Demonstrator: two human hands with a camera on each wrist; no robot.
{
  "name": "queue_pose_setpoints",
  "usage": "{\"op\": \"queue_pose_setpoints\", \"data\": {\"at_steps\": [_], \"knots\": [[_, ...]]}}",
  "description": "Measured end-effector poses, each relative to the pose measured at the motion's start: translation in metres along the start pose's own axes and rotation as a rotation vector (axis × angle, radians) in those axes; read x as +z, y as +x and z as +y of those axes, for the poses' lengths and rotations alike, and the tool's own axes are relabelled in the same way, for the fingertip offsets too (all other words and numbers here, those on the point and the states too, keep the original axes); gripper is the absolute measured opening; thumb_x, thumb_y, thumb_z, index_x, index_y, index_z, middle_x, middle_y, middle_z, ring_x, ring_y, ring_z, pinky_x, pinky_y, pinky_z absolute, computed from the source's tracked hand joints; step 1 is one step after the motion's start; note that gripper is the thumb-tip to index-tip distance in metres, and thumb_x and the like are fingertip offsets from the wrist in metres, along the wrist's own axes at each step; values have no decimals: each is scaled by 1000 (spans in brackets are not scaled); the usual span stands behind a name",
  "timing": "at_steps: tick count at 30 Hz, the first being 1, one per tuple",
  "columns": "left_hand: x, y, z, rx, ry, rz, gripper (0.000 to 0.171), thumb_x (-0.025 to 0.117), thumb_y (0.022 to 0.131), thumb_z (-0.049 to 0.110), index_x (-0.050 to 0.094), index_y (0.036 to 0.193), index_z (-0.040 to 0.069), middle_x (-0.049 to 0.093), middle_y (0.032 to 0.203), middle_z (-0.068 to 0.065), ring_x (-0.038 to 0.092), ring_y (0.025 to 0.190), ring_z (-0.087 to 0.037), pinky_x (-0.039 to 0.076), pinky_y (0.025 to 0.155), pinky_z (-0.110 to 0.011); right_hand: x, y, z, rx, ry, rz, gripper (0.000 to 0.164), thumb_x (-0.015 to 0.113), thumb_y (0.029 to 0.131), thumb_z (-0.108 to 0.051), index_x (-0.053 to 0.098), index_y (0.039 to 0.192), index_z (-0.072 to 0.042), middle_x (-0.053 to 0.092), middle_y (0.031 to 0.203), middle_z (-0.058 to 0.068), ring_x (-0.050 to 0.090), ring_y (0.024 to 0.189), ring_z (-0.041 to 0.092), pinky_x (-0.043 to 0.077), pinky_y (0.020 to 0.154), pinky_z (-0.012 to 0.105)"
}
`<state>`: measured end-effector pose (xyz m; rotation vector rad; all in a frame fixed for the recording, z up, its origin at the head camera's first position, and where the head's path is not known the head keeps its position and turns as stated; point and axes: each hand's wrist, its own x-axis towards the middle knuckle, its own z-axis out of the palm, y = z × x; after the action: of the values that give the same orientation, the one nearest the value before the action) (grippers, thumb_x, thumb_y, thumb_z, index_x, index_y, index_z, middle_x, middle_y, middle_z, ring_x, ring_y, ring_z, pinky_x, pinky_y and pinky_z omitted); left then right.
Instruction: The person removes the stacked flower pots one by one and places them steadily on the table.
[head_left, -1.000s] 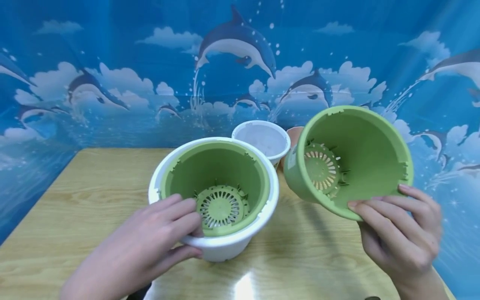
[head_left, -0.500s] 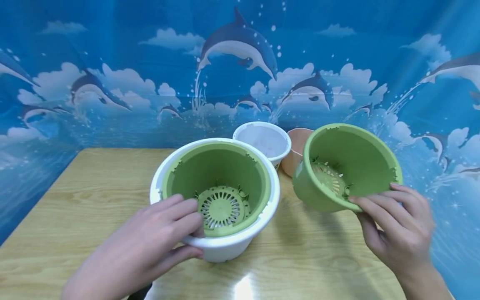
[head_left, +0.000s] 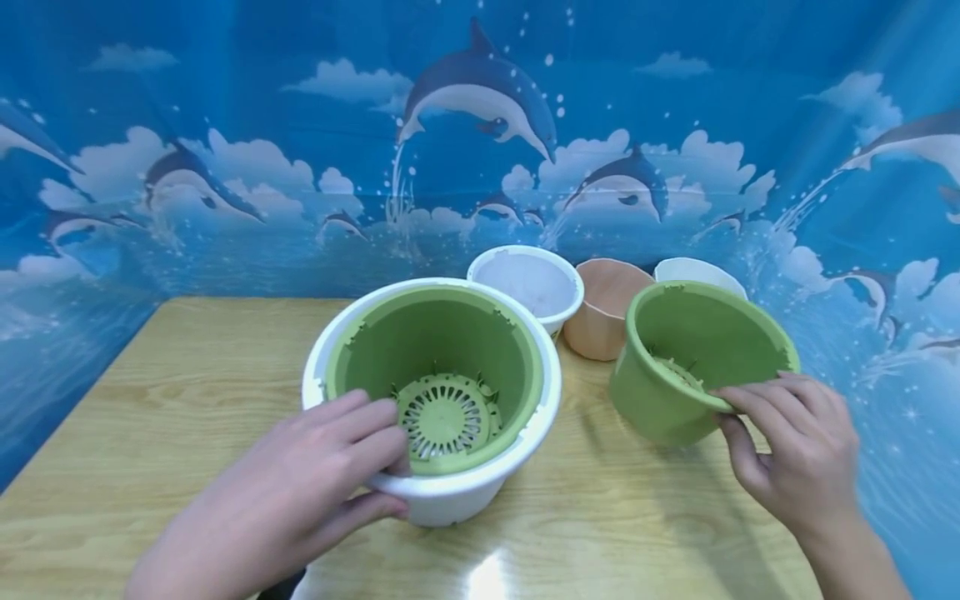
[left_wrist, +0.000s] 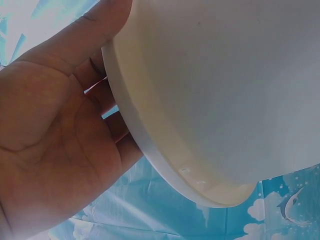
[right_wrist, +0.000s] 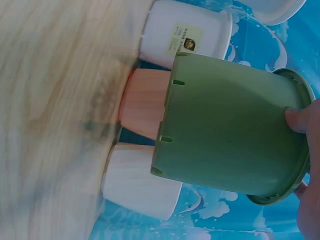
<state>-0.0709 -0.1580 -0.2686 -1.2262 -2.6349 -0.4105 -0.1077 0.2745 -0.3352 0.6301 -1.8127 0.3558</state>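
Note:
My left hand (head_left: 341, 454) grips the near left rim of a white plastic flower pot (head_left: 450, 500), fingers hooked over the edge and thumb outside below it. Nested in that pot is a green pot (head_left: 442, 333) with a slotted round base. In the left wrist view the white pot's wall (left_wrist: 225, 90) fills the right side. On the right, my right hand (head_left: 798, 442) pinches the near rim of a second green pot (head_left: 663, 408), nearly upright over the table. The right wrist view shows this green pot's outer wall (right_wrist: 230, 125) with small notches at its base.
Along the table's back stand a white pot (head_left: 525, 283) with a label, an orange pot (head_left: 600, 329) and another white pot (head_left: 693, 271), partly hidden by the held green pot. Behind the wooden table (head_left: 187, 367) hangs a blue dolphin-print backdrop (head_left: 300, 100).
My right hand has lowered the green pot toward the table and tipped it more upright, uncovering the orange pot and the rear white one. The left hand keeps its grip in place.

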Motion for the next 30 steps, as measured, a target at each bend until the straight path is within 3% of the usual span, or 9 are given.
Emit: {"op": "queue_pose_setpoints", "data": {"at_steps": [6,10,20,30], "knots": [[0,2,-1,-26,-6,-32,20,63,92,54,59,92,35,46,96,25,42,86,3,47,71,-22,-3,-10,11,26,-37,-61,48,56,97,-39,73,75,1,68,70,16,55,66,39,40,69,54],[0,1,-1,-35,-14,-39,20,62,92,54,60,93,35,46,96,25,42,87,3,48,71,-22,-4,-17,19,39,-57,-113,51,56,97,-42,74,77,1,68,71,15,57,67,38,39,64,53],[1,0,0,-16,-17,-18,19,62,93,53,59,93,34,45,95,25,42,86,3,46,70,-22,-7,-31,35,67,-110,-215,51,54,98,-46,76,81,-2,71,75,13,58,70,35,39,66,51],[0,1,0,-23,-16,-24,19,62,93,53,59,92,35,45,95,26,41,86,3,46,71,-22,-5,-42,45,82,-124,-262,53,53,99,-50,77,84,-5,72,78,13,61,72,35,41,67,49]]}}
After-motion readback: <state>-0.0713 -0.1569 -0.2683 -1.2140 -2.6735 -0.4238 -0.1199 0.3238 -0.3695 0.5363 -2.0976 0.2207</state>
